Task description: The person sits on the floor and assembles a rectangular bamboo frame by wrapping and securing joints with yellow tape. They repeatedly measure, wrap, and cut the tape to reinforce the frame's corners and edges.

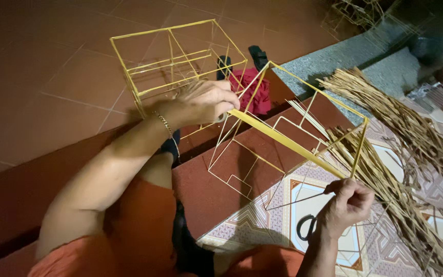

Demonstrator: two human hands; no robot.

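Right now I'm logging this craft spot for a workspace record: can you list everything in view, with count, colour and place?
Stick frame being worked: one, yellow, centre, held at both ends.
Finished cube frame: one, yellow, on the red tile floor behind.
More frames: number unclear, pale, top right corner.
Dried straw strips: two heaps, tan, right side.
Scissors: one pair, black handles, on the patterned tiles by the right hand.
Cloth: one, red, behind the held frame.
Bracelet: one, metal, left wrist.
Left hand: fingers closed on the frame's upper corner.
Right hand: fingers pinching its lower end.

Dim warm light from the right, dark corners, soft shadows, edges slightly stretched.
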